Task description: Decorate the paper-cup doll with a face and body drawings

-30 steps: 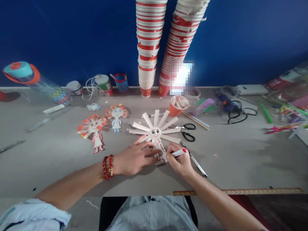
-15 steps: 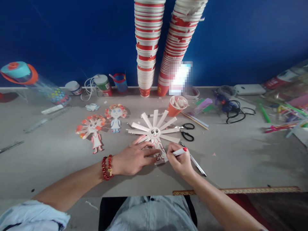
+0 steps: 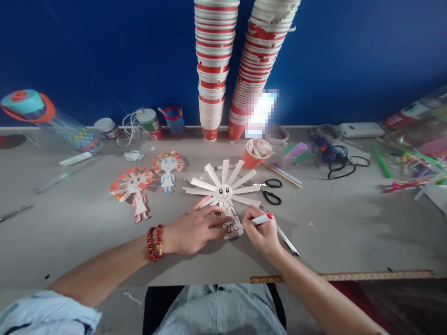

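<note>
A white paper doll (image 3: pixel 224 193) with strips fanned around its drawn face lies flat on the table. Red outlines mark its body and legs. My left hand (image 3: pixel 192 228) lies spread across the doll's lower left side, fingers apart, pressing it down. In my right hand (image 3: pixel 262 230) is a white marker (image 3: pixel 261 219) with a red end, gripped like a pen. Its tip is at the right edge of the doll's body, near the legs. A silver pen (image 3: pixel 289 243) lies beside my right hand. Black-handled scissors (image 3: pixel 272 190) rest right of the paper strips.
Two finished-looking paper dolls, one red (image 3: pixel 140 204) and one blue (image 3: pixel 168 179), lie to the left. Behind stand two tall paper cup stacks (image 3: pixel 211 100) and a cup of scraps (image 3: pixel 252 160). A water bottle (image 3: pixel 70 125) is far left; craft clutter (image 3: pixel 419 172) sits far right.
My right hand and the marker have shifted very slightly along the doll's lower right edge. My left hand stays where it was on the paper.
</note>
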`<action>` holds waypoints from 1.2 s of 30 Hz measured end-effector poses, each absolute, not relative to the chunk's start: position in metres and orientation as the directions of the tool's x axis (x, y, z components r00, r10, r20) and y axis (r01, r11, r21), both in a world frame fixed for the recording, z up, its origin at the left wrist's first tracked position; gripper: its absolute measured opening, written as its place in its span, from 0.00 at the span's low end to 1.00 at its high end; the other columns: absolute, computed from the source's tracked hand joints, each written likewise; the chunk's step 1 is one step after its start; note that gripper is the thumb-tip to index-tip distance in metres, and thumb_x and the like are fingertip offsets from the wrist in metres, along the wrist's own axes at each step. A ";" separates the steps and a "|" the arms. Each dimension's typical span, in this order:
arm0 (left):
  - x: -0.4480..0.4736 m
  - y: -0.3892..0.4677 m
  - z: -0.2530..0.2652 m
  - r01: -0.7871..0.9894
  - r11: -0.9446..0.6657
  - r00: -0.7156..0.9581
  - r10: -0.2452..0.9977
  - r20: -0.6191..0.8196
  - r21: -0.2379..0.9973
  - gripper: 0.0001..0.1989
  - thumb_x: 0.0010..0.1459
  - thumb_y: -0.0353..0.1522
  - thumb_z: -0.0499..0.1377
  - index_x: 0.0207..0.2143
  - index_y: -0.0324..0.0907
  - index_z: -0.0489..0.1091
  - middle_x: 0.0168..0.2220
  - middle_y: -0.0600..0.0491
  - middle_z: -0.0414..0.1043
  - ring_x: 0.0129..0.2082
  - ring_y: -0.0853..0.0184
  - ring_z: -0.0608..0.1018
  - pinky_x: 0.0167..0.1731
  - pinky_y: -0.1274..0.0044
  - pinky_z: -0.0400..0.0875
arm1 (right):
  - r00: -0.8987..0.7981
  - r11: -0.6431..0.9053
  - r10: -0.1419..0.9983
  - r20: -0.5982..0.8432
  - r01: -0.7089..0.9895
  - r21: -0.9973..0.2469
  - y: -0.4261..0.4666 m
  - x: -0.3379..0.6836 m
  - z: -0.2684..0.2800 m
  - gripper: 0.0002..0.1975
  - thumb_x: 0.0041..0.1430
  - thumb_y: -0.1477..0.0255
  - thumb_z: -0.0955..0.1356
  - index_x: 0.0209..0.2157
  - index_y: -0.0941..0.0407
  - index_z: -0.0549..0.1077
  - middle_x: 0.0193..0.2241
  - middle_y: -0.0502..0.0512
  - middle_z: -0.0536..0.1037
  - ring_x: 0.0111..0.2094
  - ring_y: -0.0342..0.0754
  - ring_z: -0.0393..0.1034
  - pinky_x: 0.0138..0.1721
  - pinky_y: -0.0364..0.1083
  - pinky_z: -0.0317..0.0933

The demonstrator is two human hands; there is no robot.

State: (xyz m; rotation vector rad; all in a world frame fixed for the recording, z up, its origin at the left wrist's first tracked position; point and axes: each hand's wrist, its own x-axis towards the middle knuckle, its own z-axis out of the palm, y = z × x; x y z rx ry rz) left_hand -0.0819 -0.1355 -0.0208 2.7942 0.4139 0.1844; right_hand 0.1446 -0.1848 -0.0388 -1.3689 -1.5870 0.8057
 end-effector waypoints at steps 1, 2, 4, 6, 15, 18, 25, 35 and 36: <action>-0.082 -0.135 -0.021 0.263 -0.910 0.950 0.303 0.080 0.321 0.23 0.59 0.25 0.53 0.55 0.52 0.67 0.65 0.59 0.60 0.63 0.60 0.61 0.67 0.55 0.34 | -0.018 0.186 0.980 0.197 0.418 -0.889 -0.185 0.144 -0.039 0.10 0.51 0.78 0.62 0.20 0.54 0.57 0.17 0.44 0.57 0.20 0.41 0.50 0.23 0.43 0.46; -0.082 -0.135 -0.020 0.264 -0.910 0.950 0.303 0.079 0.321 0.23 0.59 0.25 0.54 0.55 0.52 0.67 0.65 0.59 0.60 0.63 0.60 0.61 0.67 0.56 0.35 | -0.015 0.184 0.980 0.196 0.417 -0.890 -0.185 0.144 -0.039 0.10 0.51 0.78 0.62 0.20 0.54 0.57 0.17 0.44 0.57 0.20 0.41 0.50 0.23 0.43 0.46; -0.082 -0.135 -0.020 0.262 -0.909 0.951 0.301 0.075 0.323 0.24 0.59 0.24 0.54 0.56 0.51 0.66 0.65 0.59 0.60 0.63 0.61 0.61 0.67 0.56 0.37 | -0.011 0.178 0.982 0.191 0.411 -0.894 -0.185 0.144 -0.039 0.10 0.52 0.78 0.62 0.20 0.54 0.57 0.17 0.44 0.57 0.20 0.41 0.50 0.23 0.43 0.46; -0.082 -0.135 -0.019 0.261 -0.910 0.952 0.298 0.071 0.321 0.24 0.59 0.25 0.54 0.56 0.51 0.65 0.65 0.59 0.60 0.62 0.60 0.61 0.67 0.56 0.37 | -0.008 0.174 0.982 0.187 0.405 -0.898 -0.185 0.144 -0.039 0.11 0.52 0.78 0.62 0.20 0.54 0.57 0.17 0.44 0.57 0.20 0.40 0.50 0.23 0.43 0.46; -0.082 -0.136 -0.020 0.264 -0.913 0.950 0.301 0.078 0.310 0.21 0.61 0.25 0.53 0.54 0.52 0.67 0.65 0.59 0.60 0.63 0.61 0.61 0.67 0.55 0.33 | 0.024 0.183 0.978 0.205 0.353 -0.918 -0.185 0.146 -0.041 0.10 0.53 0.79 0.62 0.21 0.54 0.59 0.17 0.44 0.58 0.20 0.40 0.50 0.22 0.42 0.47; -0.082 -0.136 -0.020 0.270 -0.911 0.950 0.305 0.071 0.311 0.23 0.61 0.25 0.53 0.56 0.52 0.66 0.65 0.59 0.60 0.63 0.61 0.61 0.67 0.56 0.33 | -0.004 0.192 0.978 0.208 0.400 -0.896 -0.185 0.146 -0.042 0.10 0.53 0.79 0.62 0.21 0.54 0.61 0.17 0.44 0.60 0.20 0.40 0.52 0.23 0.42 0.48; -0.082 -0.136 -0.019 0.269 -0.911 0.950 0.305 0.070 0.314 0.26 0.59 0.24 0.53 0.58 0.53 0.64 0.65 0.60 0.60 0.63 0.61 0.61 0.67 0.56 0.34 | -0.024 0.204 0.976 0.217 0.448 -0.870 -0.185 0.145 -0.041 0.09 0.53 0.79 0.62 0.21 0.54 0.61 0.17 0.44 0.61 0.20 0.41 0.53 0.24 0.42 0.49; -0.082 -0.136 -0.018 0.261 -0.906 0.947 0.307 0.095 0.332 0.26 0.58 0.24 0.55 0.57 0.52 0.66 0.64 0.58 0.61 0.62 0.61 0.62 0.67 0.55 0.38 | -0.036 0.202 0.977 0.210 0.469 -0.860 -0.185 0.145 -0.041 0.09 0.52 0.78 0.62 0.21 0.54 0.60 0.17 0.44 0.59 0.20 0.41 0.53 0.23 0.43 0.48; -0.082 -0.136 -0.018 0.261 -0.906 0.946 0.308 0.097 0.333 0.26 0.58 0.24 0.55 0.57 0.52 0.66 0.64 0.59 0.61 0.62 0.61 0.62 0.67 0.56 0.38 | -0.040 0.205 0.977 0.211 0.468 -0.860 -0.185 0.145 -0.041 0.09 0.52 0.78 0.62 0.21 0.54 0.59 0.17 0.44 0.59 0.20 0.41 0.53 0.23 0.43 0.48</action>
